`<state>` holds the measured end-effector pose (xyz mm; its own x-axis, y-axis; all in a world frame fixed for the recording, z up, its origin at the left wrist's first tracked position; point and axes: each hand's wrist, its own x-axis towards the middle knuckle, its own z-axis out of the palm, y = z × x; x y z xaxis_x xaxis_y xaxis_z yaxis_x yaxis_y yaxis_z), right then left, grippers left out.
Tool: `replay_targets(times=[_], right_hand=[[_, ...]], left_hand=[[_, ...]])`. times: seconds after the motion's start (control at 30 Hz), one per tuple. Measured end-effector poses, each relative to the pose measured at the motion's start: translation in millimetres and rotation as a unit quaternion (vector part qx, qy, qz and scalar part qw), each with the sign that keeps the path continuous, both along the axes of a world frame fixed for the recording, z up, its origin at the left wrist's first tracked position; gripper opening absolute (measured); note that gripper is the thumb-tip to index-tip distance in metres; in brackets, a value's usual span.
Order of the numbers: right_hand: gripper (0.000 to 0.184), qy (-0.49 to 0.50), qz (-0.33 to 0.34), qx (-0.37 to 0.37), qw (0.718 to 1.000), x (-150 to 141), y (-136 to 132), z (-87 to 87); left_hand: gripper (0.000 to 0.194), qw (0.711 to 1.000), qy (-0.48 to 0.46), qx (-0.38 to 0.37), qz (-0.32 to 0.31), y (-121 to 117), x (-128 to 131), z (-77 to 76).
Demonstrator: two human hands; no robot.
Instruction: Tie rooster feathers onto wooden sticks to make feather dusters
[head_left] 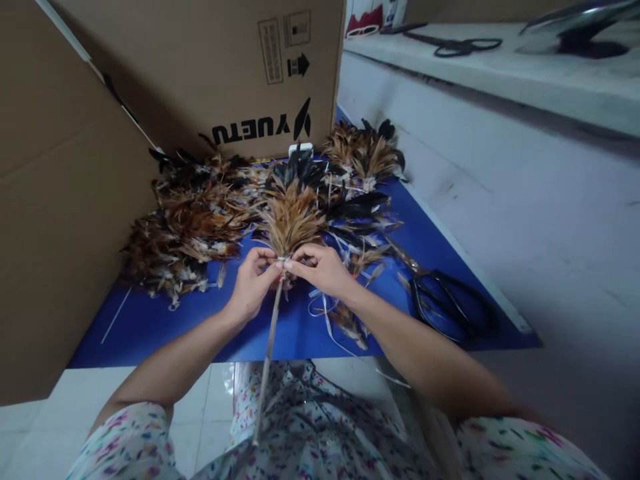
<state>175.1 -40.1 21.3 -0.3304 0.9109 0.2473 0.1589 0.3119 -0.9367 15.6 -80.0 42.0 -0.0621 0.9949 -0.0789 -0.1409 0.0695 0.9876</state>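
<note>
Both hands meet at the neck of a feather duster [293, 217], whose tan and black feathers fan out away from me. My left hand [256, 277] pinches the binding from the left, thumb and bent fingers together. From the right, my right hand [320, 268] pinches the same spot, its thumb nearly touching the other. A thin stick [269, 360] runs from the binding down toward my lap. White string [327, 320] trails in loops right of the duster. Whether either hand also holds string at the neck is too small to tell.
Feather bundles [187, 233] heap on the blue table [240, 337] at left, with another bundle [367, 153] at the back right. Black-handled scissors [445, 300] lie at right. A large cardboard box [175, 73] stands behind; a ledge [550, 73] along the right wall holds another pair of scissors [465, 47].
</note>
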Motion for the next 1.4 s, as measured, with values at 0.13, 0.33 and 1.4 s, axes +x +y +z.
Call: replay_targets(times=[0.13, 0.33, 1.4], right_hand=[[0.031, 0.015, 0.018, 0.006, 1.0, -1, 1, 3.1], [0.036, 0.062, -0.045, 0.043, 0.996, 4, 8, 6.6], [0.048, 0.328, -0.231, -0.105, 0.91, 29, 47, -6.1]], left_hand=[[0.045, 0.999, -0.032, 0.024, 0.013, -2, -2, 8.6], [0.049, 0.995, -0.051, 0.076, 0.047, 4, -12, 21.5], [0.049, 0.982, -0.125, 0.124, 0.074, 97, -37, 60.4]])
